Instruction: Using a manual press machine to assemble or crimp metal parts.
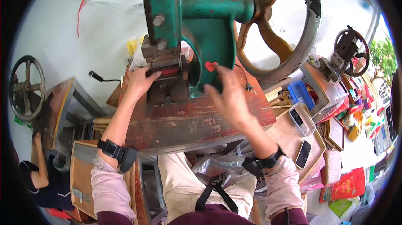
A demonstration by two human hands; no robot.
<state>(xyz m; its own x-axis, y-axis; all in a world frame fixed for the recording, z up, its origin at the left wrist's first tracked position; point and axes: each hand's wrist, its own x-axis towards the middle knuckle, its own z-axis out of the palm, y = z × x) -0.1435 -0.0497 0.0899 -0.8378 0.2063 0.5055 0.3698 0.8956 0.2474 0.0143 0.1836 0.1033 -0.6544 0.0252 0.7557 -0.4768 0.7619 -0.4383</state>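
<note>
A green hand press with a large rusty handwheel stands on a worn red-brown wooden bench. My left hand is at the left side of the press's dark metal die block. Its thumb and index finger close in at the slot, where a reddish strip shows; what they pinch is too small to make out. To the right of the die, my right hand hangs in the air, smeared by motion, its fingers apart and nothing visible in them. A red heart-shaped mark is on the press body behind it.
Right of the bench lie a phone, a clear plastic box and a blue tray. Another small press stands farther right. At far left, a person's arm is beside another handwheel. A black gooseneck lamp juts behind.
</note>
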